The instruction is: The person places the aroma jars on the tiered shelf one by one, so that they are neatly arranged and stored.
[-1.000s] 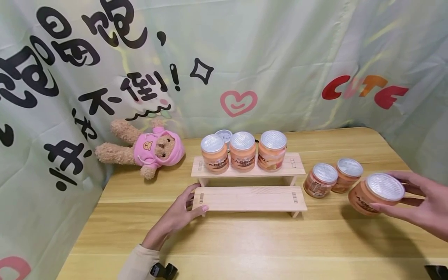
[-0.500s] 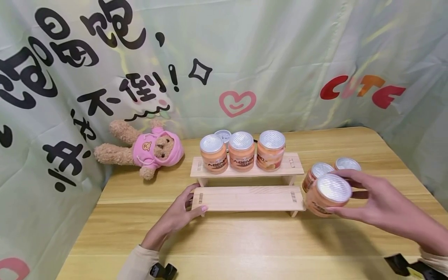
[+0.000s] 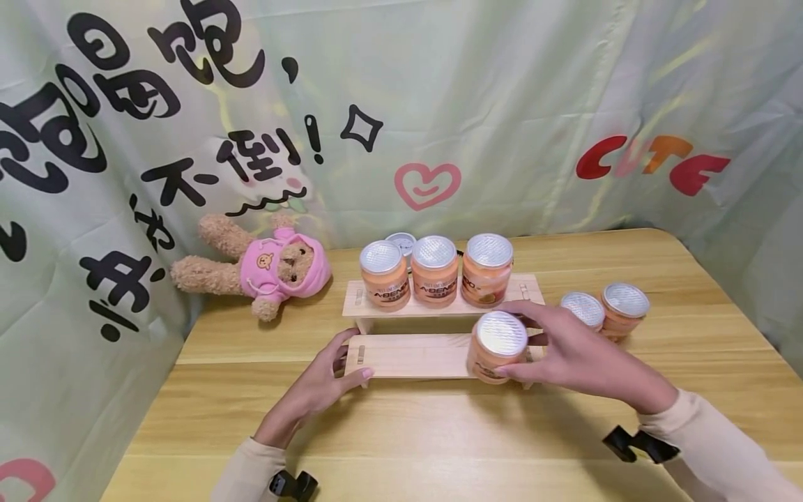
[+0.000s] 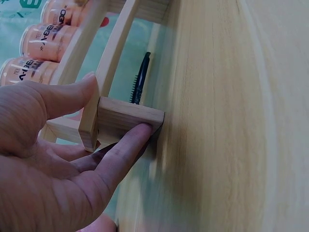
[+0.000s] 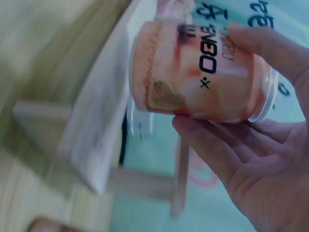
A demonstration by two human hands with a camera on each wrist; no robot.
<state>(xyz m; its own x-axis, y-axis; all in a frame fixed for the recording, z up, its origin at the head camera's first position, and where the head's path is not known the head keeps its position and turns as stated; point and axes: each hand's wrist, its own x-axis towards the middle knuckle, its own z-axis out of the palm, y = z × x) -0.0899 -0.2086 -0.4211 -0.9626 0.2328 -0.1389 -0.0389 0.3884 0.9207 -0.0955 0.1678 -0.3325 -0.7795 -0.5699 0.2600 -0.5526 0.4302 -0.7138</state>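
My left hand [image 3: 326, 373] grips the left end of a two-tier wooden display stand [image 3: 408, 355]. In the left wrist view the thumb lies on the lower board, and a finger touches the wooden leg [image 4: 128, 113] below. Between thumb and fingers, my right hand [image 3: 558, 352] holds an orange jar [image 3: 492, 355] with a silvery lid, close over the right part of the lower board. The right wrist view shows the jar's printed label [image 5: 207, 58] and its base near the board edge. Three similar jars [image 3: 435, 279] stand in a row on the upper board.
Two more jars [image 3: 621, 310] stand on the table to the right of the stand, one partly behind my right hand. A plush bear [image 3: 282, 265] in a pink hoodie lies at the back left. A round white dial [image 3: 401, 242] shows behind the upper jars. A printed curtain [image 3: 514, 139] hangs behind.
My right hand has carried the jar leftward from the right side of the table to over the lower board. The left hand has stayed on the stand.
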